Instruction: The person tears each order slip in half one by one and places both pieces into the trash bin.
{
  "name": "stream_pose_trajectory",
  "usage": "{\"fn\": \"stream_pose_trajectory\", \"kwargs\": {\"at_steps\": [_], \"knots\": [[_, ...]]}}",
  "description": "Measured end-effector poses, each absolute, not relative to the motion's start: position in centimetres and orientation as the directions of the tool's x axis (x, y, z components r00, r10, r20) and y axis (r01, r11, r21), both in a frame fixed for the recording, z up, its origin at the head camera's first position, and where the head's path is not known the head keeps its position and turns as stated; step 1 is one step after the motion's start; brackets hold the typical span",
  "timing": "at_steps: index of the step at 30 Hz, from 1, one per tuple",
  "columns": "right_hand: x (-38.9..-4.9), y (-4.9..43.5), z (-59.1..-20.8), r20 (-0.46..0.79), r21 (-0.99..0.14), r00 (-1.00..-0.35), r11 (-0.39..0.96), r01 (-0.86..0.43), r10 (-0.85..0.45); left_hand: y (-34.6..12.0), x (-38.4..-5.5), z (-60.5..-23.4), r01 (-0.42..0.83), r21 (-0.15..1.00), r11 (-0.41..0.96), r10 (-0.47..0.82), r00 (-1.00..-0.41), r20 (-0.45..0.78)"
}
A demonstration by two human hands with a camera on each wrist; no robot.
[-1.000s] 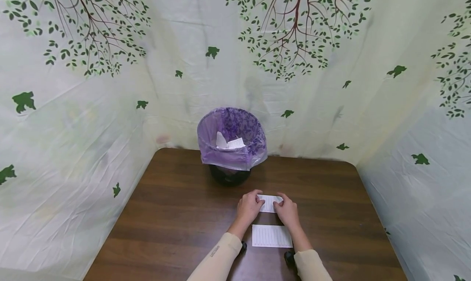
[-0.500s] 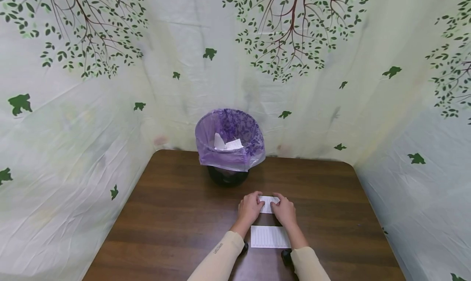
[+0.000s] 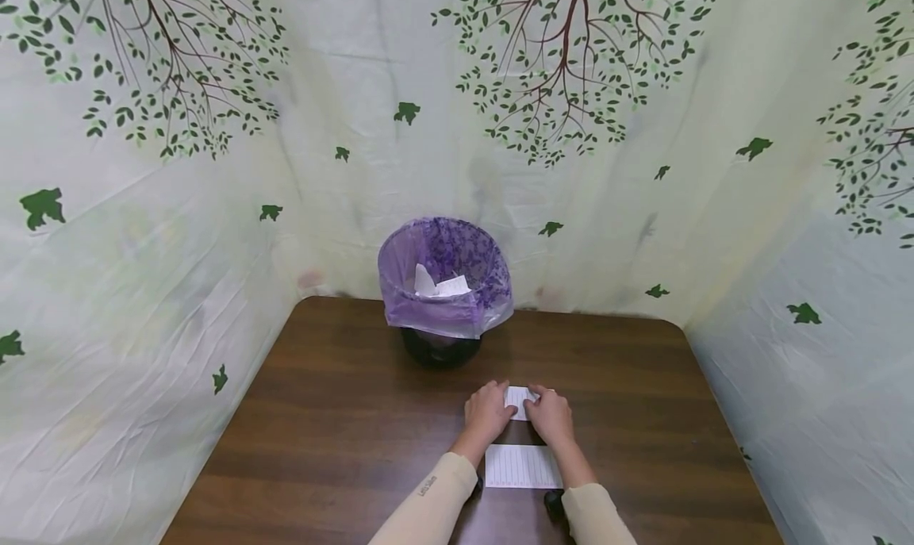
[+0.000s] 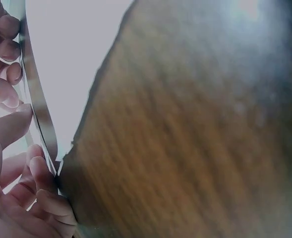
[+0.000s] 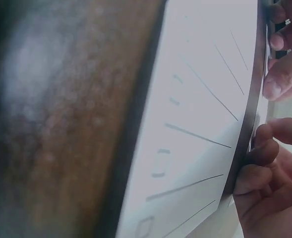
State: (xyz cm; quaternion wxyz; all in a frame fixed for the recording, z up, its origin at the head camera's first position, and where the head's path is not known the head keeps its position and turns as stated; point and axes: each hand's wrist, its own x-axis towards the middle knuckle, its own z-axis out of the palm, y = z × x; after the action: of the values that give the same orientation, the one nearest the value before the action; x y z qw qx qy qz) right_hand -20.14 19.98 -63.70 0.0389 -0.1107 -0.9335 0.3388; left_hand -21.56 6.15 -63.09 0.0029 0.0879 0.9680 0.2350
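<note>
A white ruled paper sheet (image 3: 519, 406) is pinched between thumbs and fingers by both hands, above the table. My left hand (image 3: 487, 413) grips its left part. Close beside it, my right hand (image 3: 551, 418) grips it further right, a narrow strip of paper showing between the thumbs. The wrist views catch this sheet nearly edge-on. Nearer the body, between the forearms, a second ruled paper sheet (image 3: 524, 467) lies on the tabletop. One of its side edges looks ragged in the left wrist view. Printed lines and box shapes show on it in the right wrist view.
A dark bin lined with a purple bag (image 3: 446, 319) stands at the back of the brown wooden table (image 3: 343, 418). Pieces of white paper (image 3: 452, 285) lie inside it. A leaf-patterned curtain (image 3: 343, 236) surrounds the table's back and sides.
The right hand has shifted slightly left along the held sheet, so the thumbs are closer together. The head view has tilted a little. The sheet on the table stays put.
</note>
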Motion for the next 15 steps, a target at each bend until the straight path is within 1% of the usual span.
{"fn": "stream_pose_trajectory", "kwargs": {"at_steps": [6, 10, 15], "knots": [[-20.11, 20.0, -63.78, 0.02, -0.644, -0.973, 0.747, 0.165, 0.232, 6.16, -21.58, -62.92, 0.167, 0.47, 0.867, 0.179, -0.984, 0.019], [-19.96, 19.93, -63.72, 0.036, -0.658, -0.972, 0.738, 0.152, 0.232, 6.08, -21.6, -63.09, 0.174, 0.477, 0.862, 0.17, -0.984, 0.052], [-19.81, 19.77, -63.67, 0.025, -0.675, -0.972, 0.721, 0.156, 0.234, 5.92, -21.43, -63.39, 0.177, 0.498, 0.849, 0.145, -0.984, 0.103]]}}
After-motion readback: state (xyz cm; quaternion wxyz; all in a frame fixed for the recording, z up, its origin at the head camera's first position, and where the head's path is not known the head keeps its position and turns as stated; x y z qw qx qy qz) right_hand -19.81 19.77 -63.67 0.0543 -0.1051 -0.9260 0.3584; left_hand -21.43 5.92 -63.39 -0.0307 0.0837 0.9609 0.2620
